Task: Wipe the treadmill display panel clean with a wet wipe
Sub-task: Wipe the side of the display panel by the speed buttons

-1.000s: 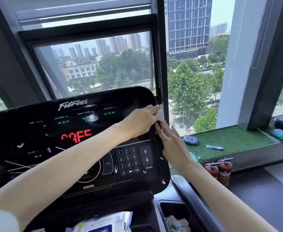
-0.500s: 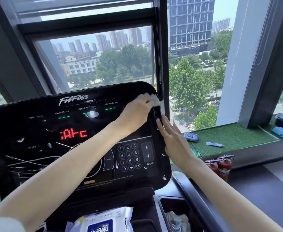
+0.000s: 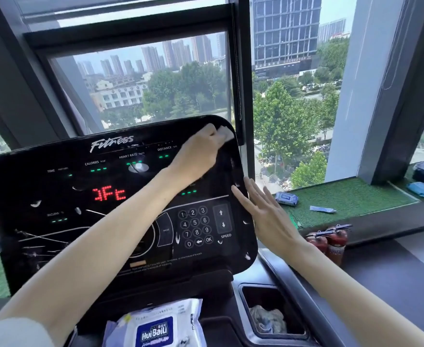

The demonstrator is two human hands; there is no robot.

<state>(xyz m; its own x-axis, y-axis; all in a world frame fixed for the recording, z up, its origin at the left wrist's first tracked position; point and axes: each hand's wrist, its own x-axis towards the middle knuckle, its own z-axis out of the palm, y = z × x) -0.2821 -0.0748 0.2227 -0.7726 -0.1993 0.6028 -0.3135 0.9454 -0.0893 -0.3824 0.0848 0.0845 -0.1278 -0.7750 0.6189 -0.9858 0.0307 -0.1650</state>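
Note:
The black treadmill display panel (image 3: 55,196) fills the lower left, with red digits, a keypad and white scuff marks on it. My left hand (image 3: 198,152) reaches across it to the top right corner and grips a white wet wipe (image 3: 225,133) against the panel there. My right hand (image 3: 263,214) lies flat with straight fingers on the panel's right edge, beside the speed arrows.
A wet wipe pack (image 3: 155,326) lies on the console below the panel. A cup holder (image 3: 268,319) at its right holds crumpled used wipes. On the green window ledge (image 3: 351,196) lie another wipe pack (image 3: 286,198) and a small tube. Fire extinguishers (image 3: 331,241) stand beneath.
My left hand has slid the wipe up along the panel's right side to its top right corner. My right hand stays on the right edge, now a little lower relative to the left.

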